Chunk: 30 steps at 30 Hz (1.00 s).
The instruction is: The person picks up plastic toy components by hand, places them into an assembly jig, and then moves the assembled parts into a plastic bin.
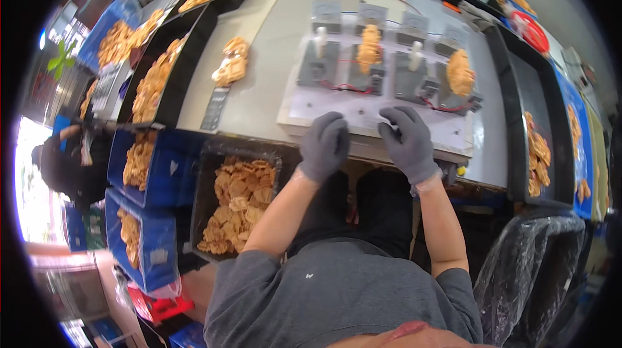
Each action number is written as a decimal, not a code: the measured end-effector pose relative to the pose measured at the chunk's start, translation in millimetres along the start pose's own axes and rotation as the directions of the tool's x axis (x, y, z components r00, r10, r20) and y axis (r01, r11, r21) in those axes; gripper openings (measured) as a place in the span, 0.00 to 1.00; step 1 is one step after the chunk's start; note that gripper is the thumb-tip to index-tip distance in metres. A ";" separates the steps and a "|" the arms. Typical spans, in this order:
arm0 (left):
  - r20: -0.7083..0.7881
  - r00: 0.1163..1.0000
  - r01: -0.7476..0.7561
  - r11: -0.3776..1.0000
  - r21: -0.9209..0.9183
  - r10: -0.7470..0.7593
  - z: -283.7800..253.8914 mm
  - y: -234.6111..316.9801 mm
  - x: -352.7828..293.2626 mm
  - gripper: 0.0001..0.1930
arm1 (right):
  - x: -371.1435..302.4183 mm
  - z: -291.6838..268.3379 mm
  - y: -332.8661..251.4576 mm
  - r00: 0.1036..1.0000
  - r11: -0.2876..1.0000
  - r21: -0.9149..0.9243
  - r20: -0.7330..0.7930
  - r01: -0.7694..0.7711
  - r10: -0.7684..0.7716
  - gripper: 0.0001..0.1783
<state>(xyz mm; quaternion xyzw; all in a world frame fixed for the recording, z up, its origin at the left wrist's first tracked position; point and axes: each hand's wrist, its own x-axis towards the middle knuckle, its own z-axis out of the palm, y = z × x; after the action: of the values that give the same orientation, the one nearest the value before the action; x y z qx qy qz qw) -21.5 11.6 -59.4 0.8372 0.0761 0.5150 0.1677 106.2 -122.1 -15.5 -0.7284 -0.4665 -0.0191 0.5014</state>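
Observation:
My left hand (325, 147), in a grey glove, rests at the front edge of a white board (304, 110). Its fingers curve loosely, and nothing shows in them. Beside it on the same edge lies my right hand (409, 146), also gloved, with a gap between thumb and bent fingers. Beyond my hands stand several grey stations with thin red wires. One tan, lumpy figure-shaped piece (369, 49) sits upright on a station, and a second tan piece (460, 72) is on the rightmost one. A white post (416, 55) and another white post (320, 42) stand bare on the other two.
More tan pieces (232, 62) lie left on the table, above a dark strip (215, 110). Black trays (197, 37) and blue bins (162, 173) line the left. A filled bin (278, 173) stands by my left forearm. Right are a black tray (518, 89) and a plastic-lined container (525, 251).

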 end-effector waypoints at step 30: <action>-0.044 0.819 0.562 0.784 0.266 -0.572 -116.1 -205.4 -16.3 0.24 | 22.6 30.7 -12.1 0.981 0.988 -0.049 0.128 -0.144 0.149 0.14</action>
<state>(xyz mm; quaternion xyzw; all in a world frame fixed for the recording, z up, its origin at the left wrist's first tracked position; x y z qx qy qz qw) -122.7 221.7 -98.8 0.8003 0.3892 0.4091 0.2018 96.9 -83.4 -10.9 -0.7704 -0.4430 0.0564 0.4551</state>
